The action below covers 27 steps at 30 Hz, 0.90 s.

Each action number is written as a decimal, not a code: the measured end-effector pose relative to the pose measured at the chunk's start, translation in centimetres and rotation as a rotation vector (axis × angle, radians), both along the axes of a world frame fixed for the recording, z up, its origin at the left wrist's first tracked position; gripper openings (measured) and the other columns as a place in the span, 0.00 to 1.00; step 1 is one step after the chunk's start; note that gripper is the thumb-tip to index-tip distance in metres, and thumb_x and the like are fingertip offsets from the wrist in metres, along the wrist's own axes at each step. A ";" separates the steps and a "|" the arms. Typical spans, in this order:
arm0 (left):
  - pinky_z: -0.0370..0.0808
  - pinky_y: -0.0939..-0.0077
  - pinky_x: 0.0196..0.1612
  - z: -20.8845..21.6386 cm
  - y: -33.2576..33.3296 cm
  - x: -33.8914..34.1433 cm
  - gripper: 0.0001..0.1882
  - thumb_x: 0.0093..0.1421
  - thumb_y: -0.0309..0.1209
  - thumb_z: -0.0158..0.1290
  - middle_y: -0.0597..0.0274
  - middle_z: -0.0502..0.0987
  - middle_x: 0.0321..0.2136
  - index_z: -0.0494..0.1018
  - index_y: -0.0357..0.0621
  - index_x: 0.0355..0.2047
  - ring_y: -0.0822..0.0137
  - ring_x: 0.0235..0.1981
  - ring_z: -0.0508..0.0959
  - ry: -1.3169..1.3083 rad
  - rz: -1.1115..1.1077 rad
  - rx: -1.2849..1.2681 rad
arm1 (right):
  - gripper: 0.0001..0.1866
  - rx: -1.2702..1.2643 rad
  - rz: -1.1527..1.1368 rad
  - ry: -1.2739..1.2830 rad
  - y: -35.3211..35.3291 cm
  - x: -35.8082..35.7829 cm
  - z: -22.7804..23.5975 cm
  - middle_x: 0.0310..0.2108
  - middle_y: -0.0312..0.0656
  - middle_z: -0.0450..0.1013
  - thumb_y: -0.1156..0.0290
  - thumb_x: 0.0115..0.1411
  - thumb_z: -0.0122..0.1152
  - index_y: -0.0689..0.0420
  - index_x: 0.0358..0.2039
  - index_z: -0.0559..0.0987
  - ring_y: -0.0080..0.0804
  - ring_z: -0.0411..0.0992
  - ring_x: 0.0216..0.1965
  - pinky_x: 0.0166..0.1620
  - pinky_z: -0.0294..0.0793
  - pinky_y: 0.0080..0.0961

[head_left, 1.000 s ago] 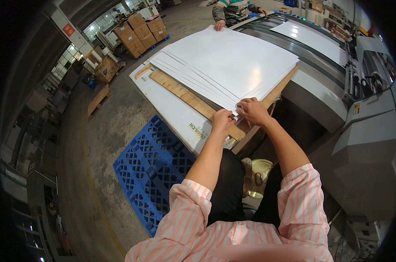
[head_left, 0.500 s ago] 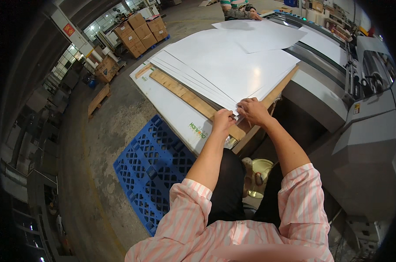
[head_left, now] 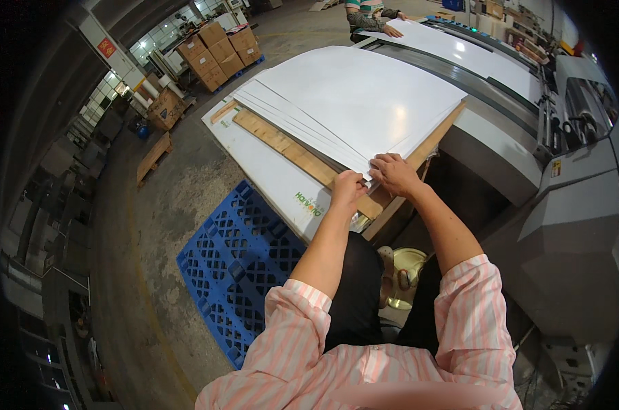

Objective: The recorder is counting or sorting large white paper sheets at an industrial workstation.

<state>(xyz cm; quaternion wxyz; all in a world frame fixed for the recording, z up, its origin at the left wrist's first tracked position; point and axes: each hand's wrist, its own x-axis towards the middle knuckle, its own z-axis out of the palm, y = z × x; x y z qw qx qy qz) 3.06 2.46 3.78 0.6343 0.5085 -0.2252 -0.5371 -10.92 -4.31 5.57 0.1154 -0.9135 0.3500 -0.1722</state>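
A stack of large white sheets [head_left: 364, 96] lies with its near corner toward me, the left edges fanned apart. At that corner my left hand [head_left: 348, 189] is closed, its thumb and fingers pinching the sheet edges. My right hand [head_left: 395, 173] bends over the same corner from the right, fingers curled and closed on the sheets. The two hands nearly meet, and they hide the corner tip. Under the sheets shows a wooden board [head_left: 275, 142] along the left edge, with another wooden strip on the right.
Beneath the wood is a white printed surface [head_left: 282, 183]. A blue plastic pallet [head_left: 237, 273] lies on the floor to the left. A grey machine [head_left: 569, 232] stands at right. Across its bed, a co-worker's hand [head_left: 392, 31] touches another white sheet [head_left: 453, 48]. Cardboard boxes [head_left: 220, 49] stand far left.
The loose sheet at the far end has moved off the stack, rightward onto the machine bed, with the co-worker's hand following. My hands have stayed at the corner, barely moving.
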 end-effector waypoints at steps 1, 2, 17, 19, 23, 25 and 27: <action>0.73 0.72 0.28 0.0 -0.3 -0.4 0.05 0.50 0.23 0.46 0.62 0.67 0.19 0.66 0.43 0.18 0.69 0.21 0.69 0.007 -0.008 -0.006 | 0.18 -0.004 -0.010 0.003 -0.9 -0.4 -0.9 0.47 0.41 0.64 0.58 0.57 0.43 0.53 0.43 0.71 0.42 0.59 0.51 0.51 0.60 0.38; 0.73 0.72 0.28 0.1 -0.6 -0.9 0.05 0.50 0.23 0.46 0.62 0.67 0.19 0.66 0.43 0.18 0.69 0.21 0.69 0.010 -0.019 -0.010 | 0.18 -0.055 0.037 0.030 -1.9 -0.9 -1.8 0.47 0.41 0.65 0.58 0.57 0.43 0.53 0.43 0.70 0.43 0.59 0.51 0.51 0.59 0.37; 0.74 0.71 0.28 0.2 0.0 -0.3 0.05 0.49 0.23 0.46 0.64 0.65 0.19 0.65 0.43 0.18 0.70 0.20 0.67 0.013 -0.007 -0.005 | 0.17 -0.058 0.037 -0.068 -1.3 -0.1 -1.6 0.45 0.40 0.66 0.56 0.54 0.45 0.51 0.40 0.72 0.43 0.61 0.49 0.46 0.65 0.42; 0.74 0.71 0.28 0.0 -0.1 -0.2 0.05 0.49 0.23 0.46 0.64 0.65 0.19 0.65 0.43 0.18 0.70 0.20 0.67 0.023 -0.013 -0.019 | 0.17 -0.055 0.035 -0.065 -1.2 -0.1 -1.6 0.45 0.40 0.66 0.56 0.54 0.45 0.51 0.40 0.72 0.44 0.61 0.48 0.45 0.65 0.42; 0.74 0.71 0.29 -0.2 0.0 -0.1 0.05 0.49 0.23 0.46 0.63 0.66 0.19 0.65 0.43 0.18 0.70 0.21 0.68 0.011 -0.010 -0.019 | 0.17 -0.059 0.046 -0.074 -1.1 0.1 -1.5 0.45 0.40 0.66 0.56 0.54 0.45 0.51 0.40 0.72 0.45 0.61 0.48 0.45 0.65 0.41; 0.74 0.70 0.29 -0.1 -0.2 -0.3 0.04 0.49 0.23 0.46 0.63 0.66 0.20 0.66 0.42 0.19 0.69 0.21 0.68 0.029 -0.014 -0.026 | 0.17 -0.061 0.032 -0.089 -1.5 -0.2 -1.9 0.44 0.40 0.66 0.56 0.54 0.44 0.52 0.40 0.72 0.45 0.61 0.48 0.45 0.65 0.41; 0.74 0.70 0.29 0.0 -0.2 -0.4 0.04 0.49 0.23 0.46 0.63 0.66 0.20 0.66 0.42 0.19 0.69 0.21 0.68 0.026 -0.012 -0.023 | 0.17 -0.095 0.094 -0.053 -2.0 -0.2 -2.2 0.44 0.40 0.66 0.56 0.54 0.44 0.52 0.39 0.72 0.45 0.61 0.47 0.46 0.64 0.40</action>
